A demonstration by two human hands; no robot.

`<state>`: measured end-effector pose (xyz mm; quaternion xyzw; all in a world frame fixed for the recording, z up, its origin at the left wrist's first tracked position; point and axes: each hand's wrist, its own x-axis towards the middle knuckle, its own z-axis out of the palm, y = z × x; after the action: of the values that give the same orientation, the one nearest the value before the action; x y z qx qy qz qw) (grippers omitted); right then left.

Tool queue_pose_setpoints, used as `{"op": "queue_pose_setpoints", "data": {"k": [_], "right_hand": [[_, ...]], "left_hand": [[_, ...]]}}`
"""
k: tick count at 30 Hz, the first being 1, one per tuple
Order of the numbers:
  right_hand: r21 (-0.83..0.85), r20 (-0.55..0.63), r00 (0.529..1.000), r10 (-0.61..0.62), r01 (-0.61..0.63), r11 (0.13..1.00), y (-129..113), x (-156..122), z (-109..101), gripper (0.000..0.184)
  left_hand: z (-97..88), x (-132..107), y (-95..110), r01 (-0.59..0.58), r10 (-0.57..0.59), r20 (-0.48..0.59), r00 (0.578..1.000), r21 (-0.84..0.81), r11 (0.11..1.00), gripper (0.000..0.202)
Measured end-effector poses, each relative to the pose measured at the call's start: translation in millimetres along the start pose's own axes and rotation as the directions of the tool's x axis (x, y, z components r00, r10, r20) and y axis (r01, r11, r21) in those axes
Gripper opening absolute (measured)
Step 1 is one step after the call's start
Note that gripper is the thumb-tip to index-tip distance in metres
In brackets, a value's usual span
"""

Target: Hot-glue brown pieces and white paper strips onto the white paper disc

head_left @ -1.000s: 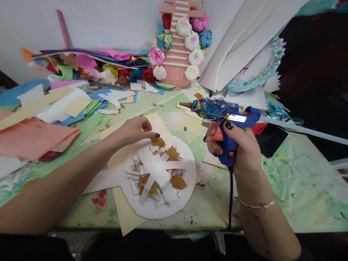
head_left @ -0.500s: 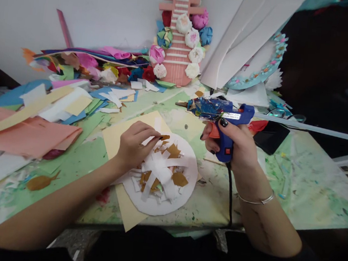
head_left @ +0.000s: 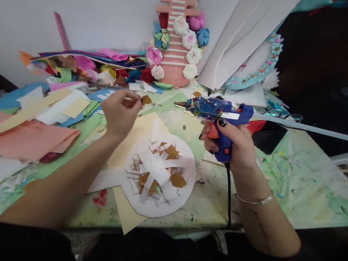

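Note:
My left hand is raised above the table, its fingertips pinching a small brown paper leaf. My right hand grips a blue hot glue gun by its handle, a finger at the orange trigger. The nozzle points left, and a long white glue stick sticks out of the back. Between and below my hands lies a round white disc with a handle-like strip at its left. Crossed white paper strips, brown paper pieces and white scraps cover its middle.
Coloured paper sheets pile up at the left. A pink paper guitar with paper flowers leans on the wall. A black phone lies right of the glue gun, whose black cord hangs over the table's front edge.
My left hand has lifted away from the disc, up and to the left, with the brown paper leaf still pinched. My right hand and the glue gun have stayed nearly in place.

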<state>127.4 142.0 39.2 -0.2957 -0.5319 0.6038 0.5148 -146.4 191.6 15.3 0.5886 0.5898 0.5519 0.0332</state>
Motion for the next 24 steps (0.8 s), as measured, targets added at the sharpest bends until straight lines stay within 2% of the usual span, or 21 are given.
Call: {"op": "queue_pose_setpoints", "data": {"k": [3,6,8,9,12,14,16,19,21,24], "right_hand": [[0.037,0.004,1.0,-0.022,0.022,0.999,-1.0,-0.8,-0.6,0.019],[0.068,0.001,0.999,-0.047,0.046,0.997,-2.3,-1.6,-0.7,0.017],[0.069,-0.007,0.999,-0.052,0.052,0.996,-3.2,-1.8,-0.9,0.018],[0.066,-0.011,0.999,-0.051,0.051,0.997,-3.6,-1.9,-0.9,0.019],[0.059,-0.01,0.999,-0.041,0.041,0.997,-4.3,-1.7,-0.7,0.021],[0.066,-0.004,1.0,-0.029,0.029,0.997,-4.6,-1.9,-0.3,0.02],[0.078,-0.005,1.0,-0.025,0.025,0.997,-4.9,-2.3,0.2,0.018],[0.087,-0.001,1.0,-0.018,0.018,0.996,-5.1,-3.0,0.4,0.016],[0.089,0.013,1.0,-0.027,0.026,0.996,-4.8,-3.0,-0.1,0.017],[0.088,0.015,0.999,-0.04,0.038,0.995,-3.9,-2.5,-0.7,0.017]], "left_hand": [[-4.8,14.5,0.4,-0.007,0.0,-0.081,0.997,-0.076,0.997,0.005],[-4.5,2.5,5.9,-0.035,0.027,-0.053,0.998,-0.158,0.987,0.005],[-1.1,-18.1,10.5,-0.072,0.082,0.052,0.995,-0.171,0.983,0.005],[1.0,-29.7,12.4,-0.1,0.123,0.137,0.983,-0.16,0.982,0.005],[6.3,-58.3,16.0,-0.214,0.253,0.333,0.908,-0.152,0.965,0.01],[8.1,-66.9,16.5,-0.239,0.284,0.391,0.875,-0.161,0.958,0.013],[8.7,-68.0,16.7,-0.18,0.243,0.417,0.876,-0.183,0.966,0.011],[8.7,-64.2,19.1,0.036,0.081,0.445,0.892,-0.249,0.968,0.005],[8.5,-62.3,22.4,0.154,-0.002,0.455,0.891,-0.298,0.942,0.008],[7.5,-62.0,27.1,0.218,-0.039,0.455,0.889,-0.347,0.912,0.007]]}}
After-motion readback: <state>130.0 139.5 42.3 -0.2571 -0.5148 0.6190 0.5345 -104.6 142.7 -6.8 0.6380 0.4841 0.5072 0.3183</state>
